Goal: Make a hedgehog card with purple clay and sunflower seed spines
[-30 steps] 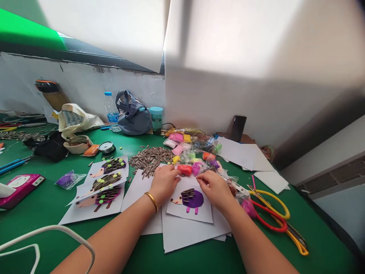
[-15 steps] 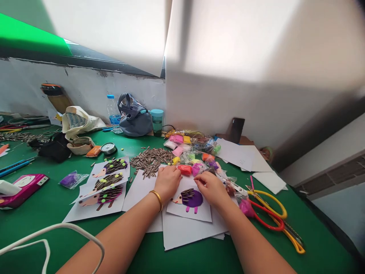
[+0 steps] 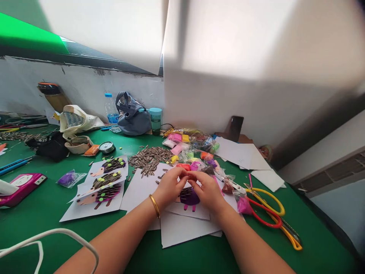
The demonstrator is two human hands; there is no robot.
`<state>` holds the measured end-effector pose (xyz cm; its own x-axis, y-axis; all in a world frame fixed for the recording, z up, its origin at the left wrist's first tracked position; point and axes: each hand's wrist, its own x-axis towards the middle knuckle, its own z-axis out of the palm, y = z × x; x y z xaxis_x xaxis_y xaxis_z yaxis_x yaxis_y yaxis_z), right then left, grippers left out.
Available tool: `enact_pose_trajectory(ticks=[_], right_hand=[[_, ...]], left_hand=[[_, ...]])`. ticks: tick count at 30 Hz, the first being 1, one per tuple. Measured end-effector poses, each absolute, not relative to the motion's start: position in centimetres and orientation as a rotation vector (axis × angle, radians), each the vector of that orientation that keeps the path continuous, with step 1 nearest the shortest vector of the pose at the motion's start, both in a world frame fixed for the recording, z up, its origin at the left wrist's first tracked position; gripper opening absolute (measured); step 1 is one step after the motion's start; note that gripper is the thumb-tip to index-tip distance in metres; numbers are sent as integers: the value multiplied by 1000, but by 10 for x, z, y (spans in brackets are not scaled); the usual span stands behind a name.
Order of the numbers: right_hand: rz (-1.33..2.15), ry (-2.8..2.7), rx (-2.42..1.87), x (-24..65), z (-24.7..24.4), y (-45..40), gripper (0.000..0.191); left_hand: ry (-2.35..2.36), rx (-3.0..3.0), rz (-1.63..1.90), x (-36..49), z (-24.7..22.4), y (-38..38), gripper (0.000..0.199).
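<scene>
My left hand and my right hand meet at the fingertips over a hedgehog picture. Both are closed in a pinch; whatever lies between the fingers is too small to make out. The hedgehog has a purple clay body, pink feet and rows of striped sunflower seeds on its back; my hands partly cover it. Its small white card rests on larger white sheets. Beyond my left hand is a heap of sunflower seeds, with a few loose ones on the paper.
Finished-looking hedgehog cards lie at left. Bagged coloured clay spreads behind my hands. Red-handled scissors and yellow-handled scissors lie right. A white cable loops at front left. A phone leans on the wall.
My hands were apart at the card's upper edge; now their fingertips have come together over the hedgehog. My left hand has left its spot beside the red clay packet.
</scene>
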<state>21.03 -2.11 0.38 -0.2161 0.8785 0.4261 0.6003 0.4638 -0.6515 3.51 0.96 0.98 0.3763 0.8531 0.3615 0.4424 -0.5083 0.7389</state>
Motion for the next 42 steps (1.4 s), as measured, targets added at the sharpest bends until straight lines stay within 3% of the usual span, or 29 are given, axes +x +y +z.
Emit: enact_pose_trajectory(ticks=[6,13,21,32,42], right_hand=[[472,-1837,-1158,211,7,-23,16],[433,-1855,-1131,209,12,-27,15],[477,-1934,-1101,209,6,-25,14],[298,-2048,-1160,199,12,-30,17],[885,-1615,-1230,202,4,-24,11]], left_hand=[[964,1670,1045,42,7,2,22],[1020,1791,802,41,14,-2,36],[1046,1530,730,40,15,-6,10],[1067,1528,758,40,10,-5,11],[1241,2063,766,42,17,-9,18]])
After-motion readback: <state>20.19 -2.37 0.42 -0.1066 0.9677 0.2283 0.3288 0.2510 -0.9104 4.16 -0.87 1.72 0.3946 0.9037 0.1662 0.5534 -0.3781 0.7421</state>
